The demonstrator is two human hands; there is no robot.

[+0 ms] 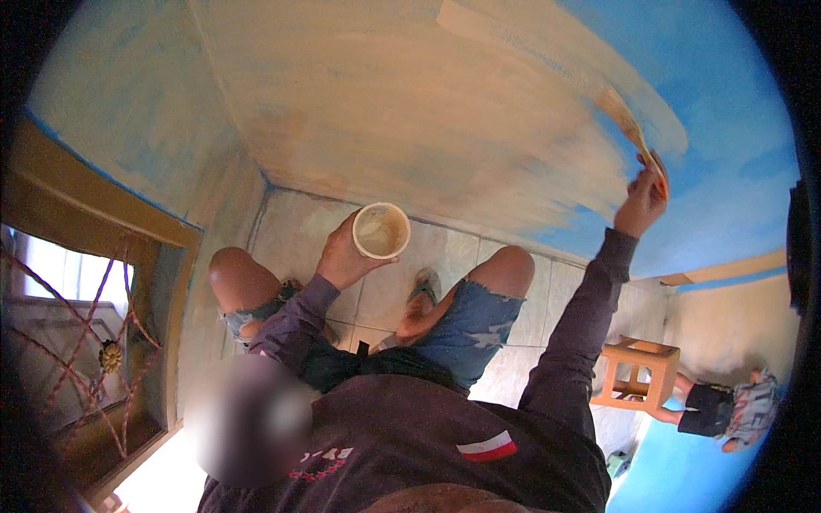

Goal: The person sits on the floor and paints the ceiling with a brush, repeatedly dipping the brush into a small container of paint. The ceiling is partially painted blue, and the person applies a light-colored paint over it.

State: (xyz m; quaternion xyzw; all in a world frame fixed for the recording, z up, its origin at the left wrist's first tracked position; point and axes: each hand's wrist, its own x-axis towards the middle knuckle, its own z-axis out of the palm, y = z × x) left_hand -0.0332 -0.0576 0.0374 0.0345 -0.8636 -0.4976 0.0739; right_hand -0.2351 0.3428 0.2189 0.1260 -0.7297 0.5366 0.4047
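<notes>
My left hand [345, 255] is wrapped round a white cup-like tub [368, 247], held above the floor between my knees. Some pale paint shows in its bottom. Stretched out to the right, my right hand [642, 202] grips the handle of a paintbrush [634, 132]. The brush's bristles lie against the wall [385, 103], where cream-tan paint meets bright blue. Streaks of tan run over the blue around the brush, and blue shows through in thin patches.
An orange-brown plastic stool [637, 374] stands on the tiled floor [295, 219] to the right. Beyond it is another person [727, 410] in dark shorts. A brown-framed opening [171, 342] with crossed twisted cords is at the left. My feet and knees are close to the wall.
</notes>
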